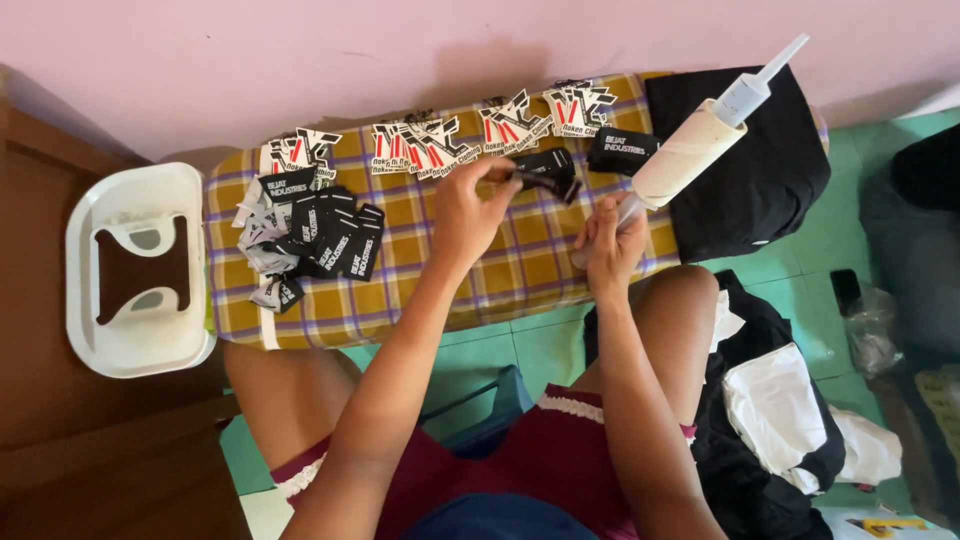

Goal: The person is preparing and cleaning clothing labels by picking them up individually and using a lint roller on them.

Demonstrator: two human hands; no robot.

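Pinching a small black card tag (545, 178) between the thumb and fingertips of my left hand (470, 215), I hold it just above the yellow plaid padded board (440, 290) that lies across in front of my knees. My right hand (610, 245) is closed around the lower end of a long syringe-like applicator (700, 140), a cream tube with a clear plastic barrel and a thin tip slanting up and away to the right; its near end is hidden in my grip, close beside the tag. I judge this to be the step of bringing tag and tool together, and the next move would call for steadying the tag flat and lining the tool's near end up with it, with small, careful finger work. A heap of black tags (320, 240) lies on the left of the board, a row of white, black and red printed labels (450, 140) runs along its far edge, and one more black tag (622, 150) rests near the tube. Folded black cloth (760, 190) sits to the right, and a white plastic stool (135, 270) stands to the left.
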